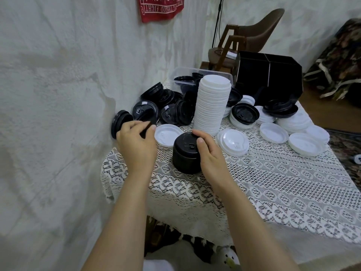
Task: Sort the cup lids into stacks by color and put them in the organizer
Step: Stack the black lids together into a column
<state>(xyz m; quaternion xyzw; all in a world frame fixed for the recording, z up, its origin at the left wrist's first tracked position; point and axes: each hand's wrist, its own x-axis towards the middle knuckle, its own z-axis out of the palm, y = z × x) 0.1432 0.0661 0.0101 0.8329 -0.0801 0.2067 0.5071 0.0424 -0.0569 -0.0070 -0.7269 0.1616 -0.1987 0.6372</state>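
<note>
A short stack of black lids (184, 157) stands on the lace-covered table (273, 182), and my right hand (209, 153) grips its right side with the thumb on top. My left hand (136, 141) pinches the edge of a single black lid (145, 113) at the near edge of a loose black-lid pile (172, 102). A tall stack of white lids (213, 104) rises behind the black stack. Loose white lids (233, 141) lie to the right. The black organizer (269, 75) stands at the table's far right.
A clear plastic tub (181, 74) holding black lids sits behind the pile. The wall (58, 94) runs along the table's left side, with one black lid (119, 122) leaning on it. A brown chair (244, 40) stands beyond the table.
</note>
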